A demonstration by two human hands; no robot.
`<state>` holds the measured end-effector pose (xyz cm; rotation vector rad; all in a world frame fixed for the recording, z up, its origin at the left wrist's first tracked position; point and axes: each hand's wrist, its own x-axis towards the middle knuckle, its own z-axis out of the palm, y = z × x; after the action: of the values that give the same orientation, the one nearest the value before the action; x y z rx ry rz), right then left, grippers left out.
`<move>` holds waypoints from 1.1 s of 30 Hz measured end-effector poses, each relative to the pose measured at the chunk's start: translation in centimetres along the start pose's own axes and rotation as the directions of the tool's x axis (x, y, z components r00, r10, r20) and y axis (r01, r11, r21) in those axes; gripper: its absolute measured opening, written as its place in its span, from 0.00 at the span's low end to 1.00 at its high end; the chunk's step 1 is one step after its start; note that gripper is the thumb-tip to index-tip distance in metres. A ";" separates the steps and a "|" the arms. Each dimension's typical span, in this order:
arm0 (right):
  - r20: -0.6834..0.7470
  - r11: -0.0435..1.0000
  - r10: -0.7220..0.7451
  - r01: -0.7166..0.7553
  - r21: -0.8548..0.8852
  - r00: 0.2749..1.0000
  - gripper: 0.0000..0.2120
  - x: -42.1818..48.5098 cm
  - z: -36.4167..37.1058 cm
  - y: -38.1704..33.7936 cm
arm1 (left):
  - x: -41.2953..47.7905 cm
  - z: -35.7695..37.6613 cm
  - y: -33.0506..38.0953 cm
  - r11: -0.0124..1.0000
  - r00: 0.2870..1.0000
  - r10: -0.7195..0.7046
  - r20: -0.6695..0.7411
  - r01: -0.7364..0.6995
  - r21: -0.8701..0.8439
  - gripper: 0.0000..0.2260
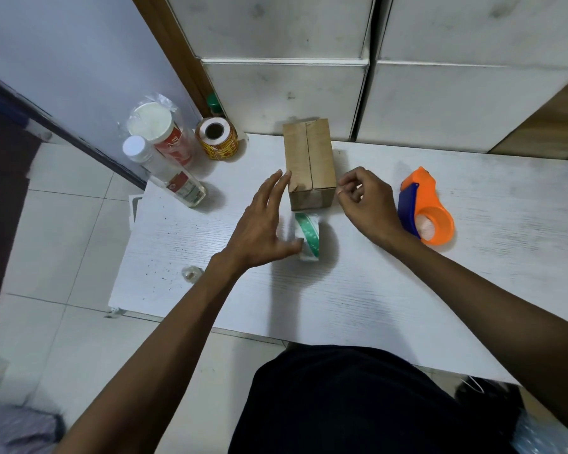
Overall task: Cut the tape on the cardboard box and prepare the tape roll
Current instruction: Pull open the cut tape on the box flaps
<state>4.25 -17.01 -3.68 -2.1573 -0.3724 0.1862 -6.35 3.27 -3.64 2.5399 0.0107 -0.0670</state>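
Observation:
A small brown cardboard box stands on the white table, its top flaps meeting in a centre seam. Just in front of it a green and white tape roll stands on edge, slightly blurred. My left hand hovers with fingers spread, fingertips at the box's left side and thumb beside the roll, holding nothing. My right hand is at the box's right front corner with fingers curled and thumb and forefinger pinched together; whether a tape end is between them is not visible. An orange and blue tape dispenser lies to the right.
At the table's far left stand a clear bottle, a red and white canister in plastic and a yellow label roll. White cabinets rise behind the box. A small clear object lies near the left front edge.

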 end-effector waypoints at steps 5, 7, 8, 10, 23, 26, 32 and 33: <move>0.164 0.994 0.074 -0.059 -0.097 0.984 0.05 -0.6 0.1 0.2 | 0.0 0.9 0.6 0.966 0.957 -0.237 -0.170 0.212 -0.149 0.13; 0.162 0.992 -0.001 0.021 -0.124 0.987 0.07 -1.3 0.5 0.5 | 0.1 1.5 0.5 0.961 0.953 -0.246 -0.178 0.216 -0.170 0.11; 0.138 0.989 -0.037 0.056 -0.136 0.990 0.09 -1.3 0.5 0.7 | 0.2 1.7 0.6 0.966 0.953 -0.234 -0.194 0.205 -0.161 0.12; 0.088 0.982 -0.096 0.109 -0.152 0.991 0.15 -0.9 0.3 0.5 | 0.7 1.5 0.8 0.975 0.944 -0.205 -0.258 0.174 -0.138 0.15; 0.271 0.720 -0.439 0.516 -0.464 0.857 0.08 3.1 1.0 -0.9 | 5.7 0.0 0.8 0.976 0.950 0.177 -0.255 -0.136 0.171 0.07; 0.242 0.673 -0.487 0.537 -0.508 0.839 0.07 2.8 1.4 0.1 | 5.5 0.5 -0.1 0.977 0.948 0.177 -0.264 -0.136 0.167 0.08; 0.179 0.625 -0.567 0.561 -0.543 0.804 0.06 2.4 1.8 0.5 | 5.0 2.3 -1.0 0.976 0.918 0.191 -0.348 -0.139 0.169 0.08; 0.172 0.630 -0.565 0.556 -0.542 0.807 0.06 2.4 1.9 0.5 | 4.9 2.6 -1.1 0.976 0.916 0.189 -0.354 -0.136 0.170 0.09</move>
<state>6.15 -15.00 -5.18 -2.4893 -1.2096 -0.3527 -1.61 2.65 -6.64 2.6467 -0.0601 0.4928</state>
